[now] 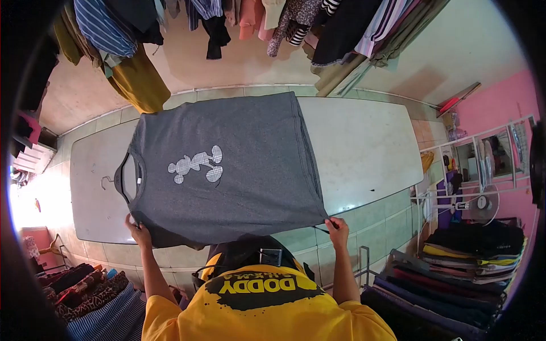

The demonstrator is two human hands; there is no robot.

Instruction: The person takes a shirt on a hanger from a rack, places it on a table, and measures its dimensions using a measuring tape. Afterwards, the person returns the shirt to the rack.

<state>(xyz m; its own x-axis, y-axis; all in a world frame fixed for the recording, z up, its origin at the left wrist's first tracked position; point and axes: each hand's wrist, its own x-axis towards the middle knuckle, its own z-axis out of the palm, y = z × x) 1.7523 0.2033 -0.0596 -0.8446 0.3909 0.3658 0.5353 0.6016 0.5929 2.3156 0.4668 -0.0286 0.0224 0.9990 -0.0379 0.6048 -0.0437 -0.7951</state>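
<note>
A dark grey T-shirt (250, 148) with a checked cartoon figure lies spread sideways over a white table (364, 142), its neck to the left and its hem to the right. Inside the neckline sits a dark hanger (118, 179), with its metal hook pointing left. My left hand (139, 232) is closed on the shirt's near edge by the shoulder or sleeve. At the near corner of the hem, my right hand (336, 228) pinches the cloth. The shirt's near side hangs over the table edge towards me.
Clothes (244, 20) hang along the top. Folded clothes are stacked at the lower right (472, 250), and more garments (105, 301) lie at the lower left. A fan (482, 203) and a white rack (472, 139) stand on the right.
</note>
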